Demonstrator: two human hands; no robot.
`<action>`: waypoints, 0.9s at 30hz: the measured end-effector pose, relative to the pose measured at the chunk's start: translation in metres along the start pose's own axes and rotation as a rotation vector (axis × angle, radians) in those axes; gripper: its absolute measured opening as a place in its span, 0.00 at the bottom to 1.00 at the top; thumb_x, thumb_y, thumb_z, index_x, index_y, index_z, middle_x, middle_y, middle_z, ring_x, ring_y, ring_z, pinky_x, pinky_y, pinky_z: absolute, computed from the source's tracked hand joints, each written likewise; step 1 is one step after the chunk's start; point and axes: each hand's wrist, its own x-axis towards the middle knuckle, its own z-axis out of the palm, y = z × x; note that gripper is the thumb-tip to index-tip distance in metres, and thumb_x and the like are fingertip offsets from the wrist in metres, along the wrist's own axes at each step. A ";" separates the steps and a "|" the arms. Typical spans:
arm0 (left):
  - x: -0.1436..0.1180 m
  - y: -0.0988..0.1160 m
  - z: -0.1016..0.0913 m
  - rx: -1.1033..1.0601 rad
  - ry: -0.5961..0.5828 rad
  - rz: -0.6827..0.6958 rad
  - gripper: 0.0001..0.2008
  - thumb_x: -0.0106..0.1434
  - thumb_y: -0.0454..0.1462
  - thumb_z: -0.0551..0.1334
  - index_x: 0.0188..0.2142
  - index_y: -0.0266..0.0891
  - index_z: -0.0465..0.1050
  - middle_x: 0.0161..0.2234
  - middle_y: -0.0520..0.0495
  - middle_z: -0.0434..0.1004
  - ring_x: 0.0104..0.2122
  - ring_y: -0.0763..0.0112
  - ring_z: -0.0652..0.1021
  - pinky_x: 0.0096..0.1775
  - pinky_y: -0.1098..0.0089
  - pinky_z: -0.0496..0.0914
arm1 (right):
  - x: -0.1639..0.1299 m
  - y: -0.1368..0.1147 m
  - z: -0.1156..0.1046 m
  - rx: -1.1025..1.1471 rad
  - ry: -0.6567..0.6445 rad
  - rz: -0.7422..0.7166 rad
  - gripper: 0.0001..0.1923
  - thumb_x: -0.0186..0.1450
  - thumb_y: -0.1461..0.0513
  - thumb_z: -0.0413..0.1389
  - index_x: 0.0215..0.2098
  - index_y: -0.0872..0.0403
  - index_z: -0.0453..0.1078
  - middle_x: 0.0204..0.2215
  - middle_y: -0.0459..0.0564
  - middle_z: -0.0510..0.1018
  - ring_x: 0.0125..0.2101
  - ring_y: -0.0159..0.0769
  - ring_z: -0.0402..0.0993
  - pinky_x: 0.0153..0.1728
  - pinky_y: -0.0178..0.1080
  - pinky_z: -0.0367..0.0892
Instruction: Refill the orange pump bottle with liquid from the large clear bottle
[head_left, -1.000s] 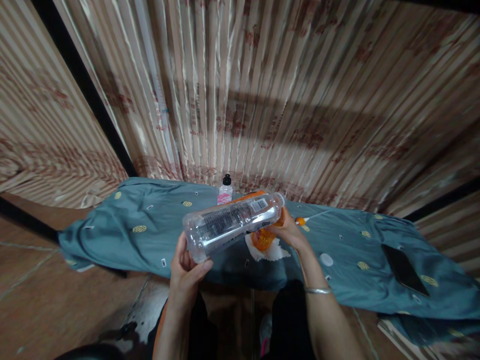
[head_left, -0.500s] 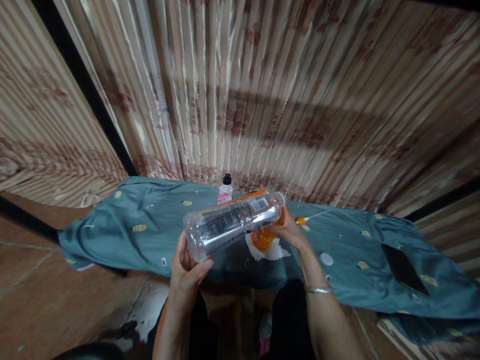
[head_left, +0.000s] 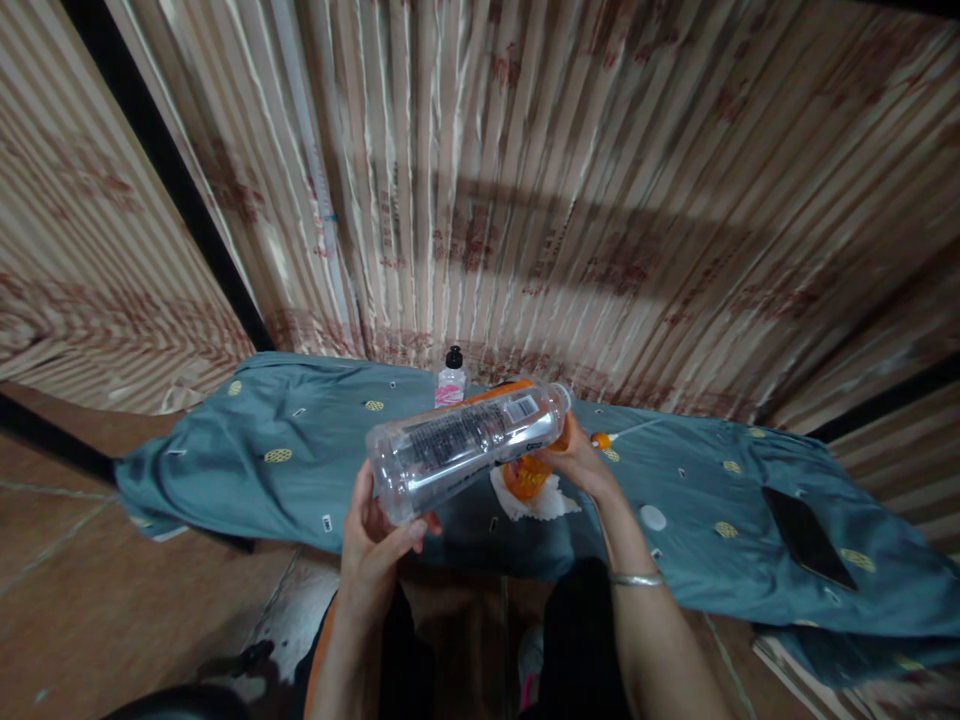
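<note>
A clear plastic bottle [head_left: 450,450] with a printed label and barcode lies nearly sideways in the air, its neck up to the right. My left hand [head_left: 379,535] cups the base, thumb in front and fingers underneath. Around the neck end my right hand [head_left: 574,455] is closed, its fingers partly hidden behind the bottle. Just below, an orange see-through container [head_left: 525,480] stands on a torn white paper [head_left: 551,502]; the bottle hides its upper part. Right of my right hand is an orange pump top [head_left: 600,440] with a thin tube.
Behind the bottle stands a small clear-and-pink bottle [head_left: 451,385] with a black cap. On the blue-green cloth [head_left: 247,470] lie a white disc [head_left: 652,518] and a dark phone [head_left: 808,540]. A striped curtain [head_left: 480,200] closes off the back, with dark frame poles [head_left: 165,170] at the sides.
The left hand's fingertips now show below the bottle's base. The bottle and my right hand stay almost where they were.
</note>
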 end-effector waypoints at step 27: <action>0.000 -0.008 -0.004 -0.031 0.016 0.035 0.42 0.45 0.43 0.81 0.59 0.42 0.73 0.47 0.41 0.85 0.25 0.69 0.82 0.24 0.71 0.74 | 0.002 0.007 -0.002 -0.010 -0.001 -0.018 0.40 0.45 0.52 0.76 0.54 0.47 0.70 0.53 0.51 0.83 0.56 0.53 0.77 0.62 0.53 0.69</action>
